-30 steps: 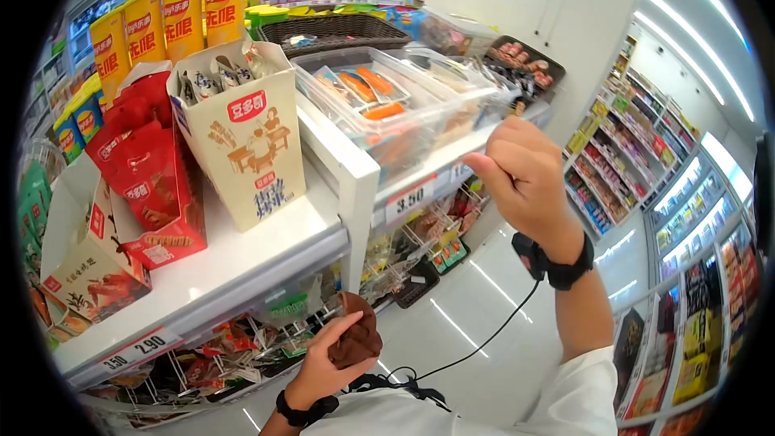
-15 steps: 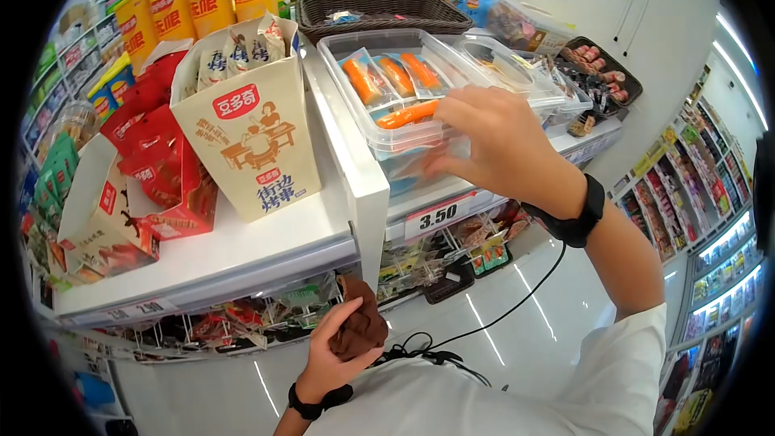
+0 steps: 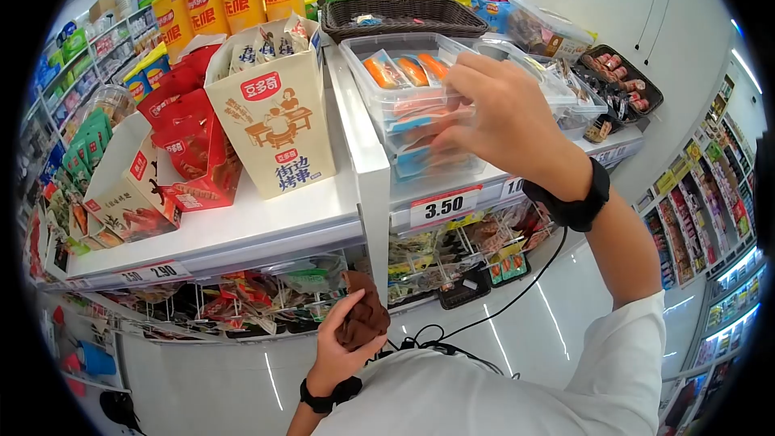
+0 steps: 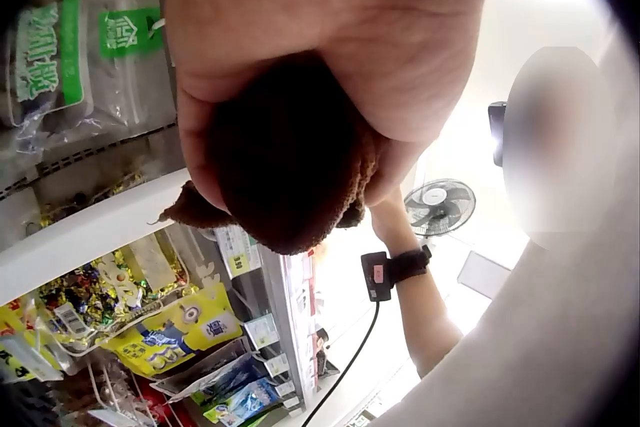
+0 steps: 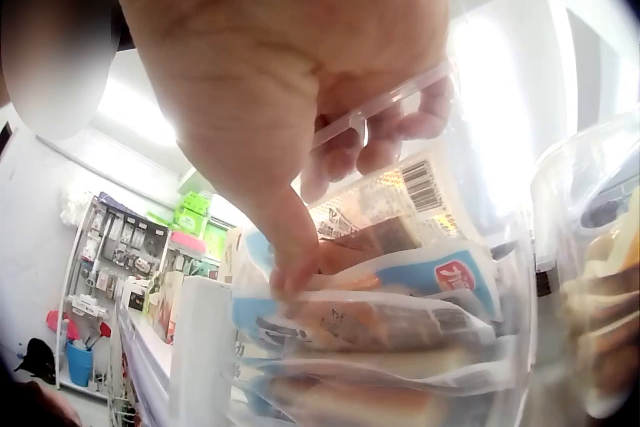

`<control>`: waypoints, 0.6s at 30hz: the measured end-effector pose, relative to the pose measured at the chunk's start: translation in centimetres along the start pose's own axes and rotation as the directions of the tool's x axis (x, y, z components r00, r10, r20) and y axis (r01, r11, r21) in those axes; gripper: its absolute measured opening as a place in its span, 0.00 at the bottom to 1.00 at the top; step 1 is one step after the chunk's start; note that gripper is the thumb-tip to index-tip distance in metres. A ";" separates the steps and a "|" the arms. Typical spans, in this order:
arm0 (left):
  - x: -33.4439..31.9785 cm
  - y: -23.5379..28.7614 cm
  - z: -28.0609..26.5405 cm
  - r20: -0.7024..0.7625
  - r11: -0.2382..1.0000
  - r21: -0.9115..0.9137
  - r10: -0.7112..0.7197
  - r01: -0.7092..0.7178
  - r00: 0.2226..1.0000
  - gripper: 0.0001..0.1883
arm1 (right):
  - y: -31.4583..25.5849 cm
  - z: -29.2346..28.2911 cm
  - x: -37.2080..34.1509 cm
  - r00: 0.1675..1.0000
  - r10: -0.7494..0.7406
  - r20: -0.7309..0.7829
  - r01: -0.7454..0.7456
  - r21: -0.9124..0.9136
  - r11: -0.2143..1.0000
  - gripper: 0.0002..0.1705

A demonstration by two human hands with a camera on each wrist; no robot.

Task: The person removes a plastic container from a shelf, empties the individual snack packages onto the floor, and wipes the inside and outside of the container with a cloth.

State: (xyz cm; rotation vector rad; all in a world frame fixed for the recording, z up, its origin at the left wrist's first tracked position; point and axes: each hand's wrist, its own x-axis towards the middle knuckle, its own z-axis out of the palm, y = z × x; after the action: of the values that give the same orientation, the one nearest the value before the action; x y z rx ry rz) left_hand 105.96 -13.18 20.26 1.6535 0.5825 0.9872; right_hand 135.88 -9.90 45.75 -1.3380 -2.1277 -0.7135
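Observation:
My left hand (image 3: 337,355) grips a bunched brown cloth (image 3: 367,319) low in front of the shelf; in the left wrist view the cloth (image 4: 285,167) bulges out of the curled palm. My right hand (image 3: 517,121) holds the front of a clear plastic bin (image 3: 393,102) at its rim. The right wrist view shows the fingers (image 5: 375,152) hooked over that rim and the thumb (image 5: 292,262) against the outer wall. Inside the bin lie orange packaged snacks (image 3: 413,73) in blue-and-white wrappers, stacked several deep. The bin sits on the white shelf.
A white divider (image 3: 355,129) separates the bin from a cream snack box (image 3: 274,113) and a red box (image 3: 202,161). Behind is a dark wicker basket (image 3: 404,20); more clear tubs (image 3: 565,93) stand right. Below the price tag (image 3: 446,206) hang packets. A black cable (image 3: 517,299) trails from my right wrist.
My right hand has come from the air at the right onto the bin's front and now holds its rim. My left hand still holds the brown cloth. The head view has shifted.

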 end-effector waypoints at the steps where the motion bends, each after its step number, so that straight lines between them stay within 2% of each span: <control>1: -0.1 -0.1 0.1 0.002 1.000 0.004 0.000 0.000 1.000 0.39 | -0.1 0.1 -0.1 1.000 0.003 -0.003 -0.003 0.001 1.000 0.23; 3: 0.1 0.2 0.3 -0.053 0.999 -0.044 0.002 -0.004 0.999 0.37 | -0.1 -0.3 0.2 1.000 0.018 0.012 -0.018 0.005 1.000 0.24; 6: 0.3 0.2 0.3 -0.049 0.997 -0.082 0.005 -0.009 0.999 0.37 | -0.3 -1.1 0.5 0.999 0.042 0.018 -0.042 0.015 0.999 0.24; 14: 0.7 0.0 -0.2 -0.043 0.998 -0.063 0.023 -0.026 0.999 0.36 | -1.2 -4.1 0.9 0.992 0.102 0.070 -0.108 0.082 0.991 0.24; 18: 1.1 -0.3 -0.4 -0.001 0.996 -0.088 0.025 -0.025 1.000 0.37 | -1.7 -5.2 0.4 0.994 0.105 0.014 -0.106 0.117 0.987 0.25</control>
State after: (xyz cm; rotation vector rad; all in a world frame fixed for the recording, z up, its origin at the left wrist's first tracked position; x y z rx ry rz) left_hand 106.20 -12.01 20.32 1.5855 0.5124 1.0172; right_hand 134.94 -13.82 49.56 -1.3795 -2.0539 -0.5325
